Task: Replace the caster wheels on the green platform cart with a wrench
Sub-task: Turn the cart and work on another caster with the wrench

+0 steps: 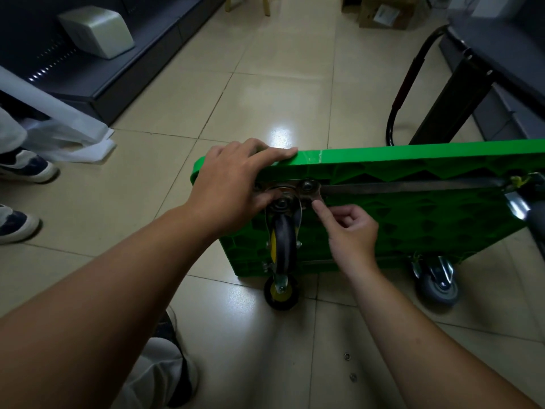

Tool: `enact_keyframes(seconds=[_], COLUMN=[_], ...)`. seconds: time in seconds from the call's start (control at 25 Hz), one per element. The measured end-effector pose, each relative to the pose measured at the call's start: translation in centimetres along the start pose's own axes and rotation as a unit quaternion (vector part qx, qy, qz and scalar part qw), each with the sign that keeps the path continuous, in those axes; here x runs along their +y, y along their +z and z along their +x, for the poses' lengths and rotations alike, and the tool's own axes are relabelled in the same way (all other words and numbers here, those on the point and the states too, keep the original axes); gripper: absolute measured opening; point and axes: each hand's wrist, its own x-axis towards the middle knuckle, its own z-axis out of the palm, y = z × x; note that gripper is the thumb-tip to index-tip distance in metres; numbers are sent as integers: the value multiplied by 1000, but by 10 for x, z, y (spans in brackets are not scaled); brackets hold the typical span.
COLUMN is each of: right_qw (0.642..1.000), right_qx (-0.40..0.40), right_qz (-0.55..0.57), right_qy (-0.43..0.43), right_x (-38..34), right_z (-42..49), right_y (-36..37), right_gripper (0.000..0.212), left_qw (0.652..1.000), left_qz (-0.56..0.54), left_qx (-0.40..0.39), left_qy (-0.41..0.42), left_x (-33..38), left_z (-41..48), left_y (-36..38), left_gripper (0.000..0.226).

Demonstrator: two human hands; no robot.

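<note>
While left hand (233,178) lies spread on green cart (413,208) (tipped edgewise), right hand (351,231) curls at 3 o'clock of caster (284,246), pinch indeterminate.

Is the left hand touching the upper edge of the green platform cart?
Touching. The head view shows the left hand with its fingers laid flat over the upper edge of the green platform cart.
</note>
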Motion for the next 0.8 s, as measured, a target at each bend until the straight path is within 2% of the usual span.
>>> enact_keyframes(seconds=[0.08, 0.12, 0.2, 0.24, 0.28, 0.36, 0.4, 0.44, 0.48, 0.52, 0.56, 0.6, 0.64, 0.72, 0.8], right_qw=[987, 961, 863, 817, 782, 754, 767, 810, 881, 954, 992, 991, 979, 974, 979], right_qx=[29, 49, 89, 94, 91, 85, 72, 50, 21, -7, -11, 4, 25, 48, 42], right_qz=[-123, -212, -370, -413, -437, -462, -462, -432, -346, -193, -6, 132, 197, 195, 173], right_qy=[-100, -173, -332, -393, -434, -459, -439, -394, -323, -230, -124, -22, 53, 105, 95], right_x=[-17, -28, -55, -69, -80, -89, -90, -88, -86, -84, -79, -69, -56, -30, -14], right_z=[3, 4, 5, 5, 5, 4, 4, 2, -2, -8, -14, -18, -21, -26, -30], right_y=[-21, -32, -43, -44, -44, -47, -51, -55, -59, -60, -57, -51, -44, -28, -15], right_gripper=[33, 35, 37, 38, 38, 39, 38, 37, 36, 33, 32, 30, 29, 30, 32], left_qw=[1000, 1000, 1000, 1000, 1000, 1000, 1000, 1000, 1000, 1000, 1000, 1000, 1000, 1000, 1000], left_qz=[-2, -1, 2, 2, 2, 3, 1, -1, 0, 3, 6, 7, 4, -2, -6], left_qx=[1, 0, -1, -1, -1, 1, 3, 4, 5, 5, 6, 7, 7, 8, 11], left_qy=[2, 2, 0, -1, -1, 1, 1, 0, -1, 0, 1, 1, -1, -1, 0], left_x=[0, 0, 1, 1, 0, 0, 0, -1, 0, -1, -1, -1, -2, -3, -3], left_z=[0, 0, 0, 1, 0, -1, -2, -2, -2, -1, -1, 0, 0, -1, -2], left_y=[-1, -1, -2, -2, -2, -2, -2, -2, -1, -1, 0, 0, 0, 0, 1], left_gripper=[65, 66, 66, 66, 66, 66, 66, 66, 66, 66, 66, 66, 66, 65, 66])
